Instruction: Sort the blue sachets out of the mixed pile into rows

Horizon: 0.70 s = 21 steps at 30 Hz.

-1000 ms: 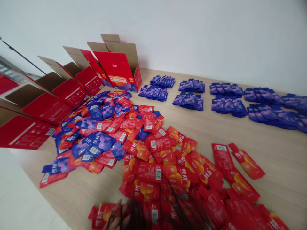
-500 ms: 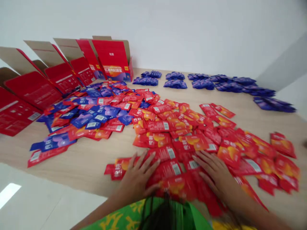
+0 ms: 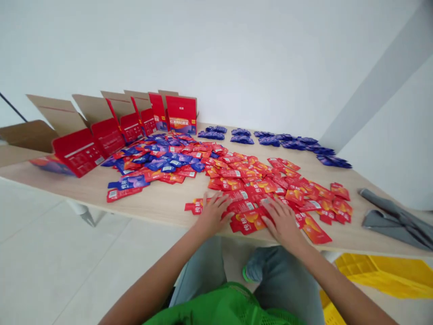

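Near the table's front edge, my left hand point(image 3: 214, 214) lies palm down on red sachets point(image 3: 248, 222), fingers stretched and slightly apart. My right hand point(image 3: 282, 223) rests flat on the same spread to the right, its fingers also extended. One red sachet point(image 3: 196, 206) pokes out to the left from beneath my left hand. Between the two hands, several red sachets with orange fruit prints and white barcode labels overlap. What lies directly beneath each palm is hidden. Beyond and to the left, red and blue sachets point(image 3: 169, 158) form a mixed heap.
Open red cardboard boxes point(image 3: 111, 135) line the table's left and back. Blue sachets point(image 3: 241, 140) lie in small stacks along the wall side. Folded grey material point(image 3: 389, 221) rests at the right end. Yellow crates point(image 3: 382, 271) stand below the table.
The head view has pulled back and up, so my legs, the floor, the yellow crates and the grey material now show. Both hands remain on the red sachets.
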Available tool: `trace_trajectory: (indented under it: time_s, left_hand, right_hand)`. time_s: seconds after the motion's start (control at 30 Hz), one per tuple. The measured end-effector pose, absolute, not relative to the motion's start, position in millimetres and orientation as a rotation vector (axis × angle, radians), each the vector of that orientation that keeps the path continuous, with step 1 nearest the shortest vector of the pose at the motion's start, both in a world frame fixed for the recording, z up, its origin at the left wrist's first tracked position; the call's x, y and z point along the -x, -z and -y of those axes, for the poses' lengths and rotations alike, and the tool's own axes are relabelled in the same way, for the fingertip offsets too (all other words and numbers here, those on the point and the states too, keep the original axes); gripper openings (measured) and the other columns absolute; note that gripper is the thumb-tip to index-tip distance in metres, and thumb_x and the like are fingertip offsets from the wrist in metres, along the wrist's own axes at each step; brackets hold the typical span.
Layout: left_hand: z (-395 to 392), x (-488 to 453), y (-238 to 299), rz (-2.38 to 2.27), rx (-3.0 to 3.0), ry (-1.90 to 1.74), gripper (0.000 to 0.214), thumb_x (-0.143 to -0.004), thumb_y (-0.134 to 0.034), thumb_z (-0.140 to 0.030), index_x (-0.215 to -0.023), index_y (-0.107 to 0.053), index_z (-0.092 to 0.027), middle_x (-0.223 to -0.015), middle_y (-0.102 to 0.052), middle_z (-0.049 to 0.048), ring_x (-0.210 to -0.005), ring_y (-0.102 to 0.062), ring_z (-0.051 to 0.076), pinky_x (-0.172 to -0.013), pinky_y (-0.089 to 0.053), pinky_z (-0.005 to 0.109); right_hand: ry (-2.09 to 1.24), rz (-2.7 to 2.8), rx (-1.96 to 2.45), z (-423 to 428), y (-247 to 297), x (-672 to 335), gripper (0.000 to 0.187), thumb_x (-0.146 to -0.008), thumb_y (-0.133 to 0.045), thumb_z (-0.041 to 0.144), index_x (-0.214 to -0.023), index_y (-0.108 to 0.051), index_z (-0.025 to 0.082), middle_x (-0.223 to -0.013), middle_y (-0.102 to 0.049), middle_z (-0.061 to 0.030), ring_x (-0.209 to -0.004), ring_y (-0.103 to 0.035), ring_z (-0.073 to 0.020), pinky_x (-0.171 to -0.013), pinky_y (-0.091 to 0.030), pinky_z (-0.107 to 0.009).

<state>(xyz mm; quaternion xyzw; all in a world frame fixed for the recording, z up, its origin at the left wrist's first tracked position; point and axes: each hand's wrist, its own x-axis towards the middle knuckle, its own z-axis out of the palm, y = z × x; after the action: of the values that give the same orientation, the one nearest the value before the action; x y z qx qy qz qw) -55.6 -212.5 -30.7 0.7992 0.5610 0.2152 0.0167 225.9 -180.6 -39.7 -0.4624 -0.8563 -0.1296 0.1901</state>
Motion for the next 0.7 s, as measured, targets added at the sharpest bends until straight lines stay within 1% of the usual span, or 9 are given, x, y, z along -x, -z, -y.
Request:
trace_trajectory:
  time_s: [0.07, 0.1, 0.2, 0.3, 0.37, 0.43, 0.6, 0.67, 0.7]
  left_hand:
    - [224.3, 71.4, 27.7, -1.854, -2.424, -0.697, 0.039, -0.093, -0.044, -0.037, -0.131, -0.052, -0.03, -0.14, -0.052, 0.0063, -0.137, -0.034, 0.029, -0.111, -0.01, 0.066]
    - [230.0, 79.8, 27.5, -1.933, -2.372, -0.674, 0.04, -0.093, -0.045, -0.037, -0.132, -0.051, -0.031, -0.142, -0.049, 0.0066, -0.138, -0.031, 0.032, -0.109, -0.012, 0.068]
    - [241.8, 97.6, 32.0, -2.05, -2.244, -0.486, 0.051, -0.089, -0.051, -0.039, -0.139, -0.042, -0.035, -0.153, -0.033, 0.0063, -0.14, -0.022, 0.038, -0.104, -0.024, 0.069]
    - [238.8, 97.7, 39.2, -1.951, -2.286, -0.287, 0.063, -0.085, -0.054, -0.049, -0.143, -0.032, -0.039, -0.156, -0.024, 0.0066, -0.141, -0.018, 0.042, -0.104, -0.018, 0.071]
    - [225.5, 92.1, 41.1, -1.857, -2.317, -0.218, 0.067, -0.085, -0.049, -0.058, -0.145, -0.027, -0.04, -0.156, -0.023, 0.0076, -0.141, -0.017, 0.044, -0.104, -0.012, 0.074]
    - [203.7, 87.4, 38.8, -1.771, -2.319, -0.186, 0.068, -0.085, -0.043, -0.062, -0.146, -0.023, -0.04, -0.157, -0.02, 0.0068, -0.142, -0.014, 0.043, -0.104, -0.01, 0.074]
    - [134.0, 85.5, 23.3, -1.622, -2.272, -0.115, 0.068, -0.086, -0.049, -0.054, -0.146, -0.024, -0.037, -0.159, -0.009, 0.0053, -0.143, -0.003, 0.041, -0.106, -0.006, 0.072]
    - [110.4, 87.5, 21.5, -1.568, -2.267, -0.141, 0.066, -0.084, -0.053, -0.048, -0.145, -0.029, -0.036, -0.159, -0.013, 0.0047, -0.144, -0.003, 0.04, -0.107, -0.007, 0.071]
    - [101.0, 89.5, 22.4, -1.551, -2.271, -0.195, 0.063, -0.085, -0.054, -0.045, -0.143, -0.033, -0.035, -0.158, -0.019, 0.004, -0.144, -0.006, 0.039, -0.108, -0.01, 0.069]
  right_hand:
    - [0.344, 2.441, 1.267, 196.8, 45.4, -218.1, 0.049, -0.093, -0.041, 0.044, -0.14, -0.043, 0.028, -0.142, -0.048, -0.0082, -0.135, -0.034, -0.0297, -0.105, -0.03, -0.051]
    - [0.316, 2.469, 1.261, 201.5, 47.8, -214.0, 0.05, -0.092, -0.042, 0.045, -0.14, -0.042, 0.03, -0.145, -0.044, -0.0068, -0.137, -0.031, -0.0302, -0.106, -0.03, -0.052]
    - [0.21, 2.542, 1.282, 200.4, 53.4, -198.9, 0.05, -0.091, -0.044, 0.049, -0.139, -0.042, 0.036, -0.152, -0.035, -0.0036, -0.14, -0.026, -0.0328, -0.106, -0.028, -0.055]
    - [0.131, 2.569, 1.348, 180.8, 61.4, -181.6, 0.051, -0.091, -0.042, 0.053, -0.139, -0.041, 0.04, -0.151, -0.036, -0.0031, -0.139, -0.026, -0.0348, -0.105, -0.029, -0.059]
    - [0.132, 2.545, 1.399, 162.3, 69.8, -173.9, 0.051, -0.09, -0.04, 0.055, -0.14, -0.04, 0.04, -0.15, -0.037, -0.0037, -0.138, -0.028, -0.0354, -0.104, -0.029, -0.061]
    - [0.162, 2.505, 1.435, 141.7, 78.8, -171.6, 0.052, -0.09, -0.04, 0.056, -0.14, -0.04, 0.04, -0.15, -0.038, -0.0046, -0.138, -0.03, -0.0354, -0.103, -0.029, -0.061]
    - [0.218, 2.449, 1.474, 89.9, 86.4, -177.0, 0.052, -0.089, -0.04, 0.056, -0.138, -0.044, 0.038, -0.147, -0.043, -0.0064, -0.136, -0.034, -0.034, -0.104, -0.028, -0.06]
    - [0.216, 2.433, 1.5, 72.7, 83.5, -176.9, 0.051, -0.09, -0.039, 0.055, -0.137, -0.046, 0.036, -0.146, -0.043, -0.0073, -0.135, -0.035, -0.0329, -0.104, -0.028, -0.059]
    - [0.213, 2.424, 1.512, 65.6, 82.0, -175.9, 0.051, -0.09, -0.039, 0.054, -0.137, -0.046, 0.035, -0.146, -0.044, -0.0079, -0.135, -0.035, -0.0326, -0.104, -0.028, -0.059]
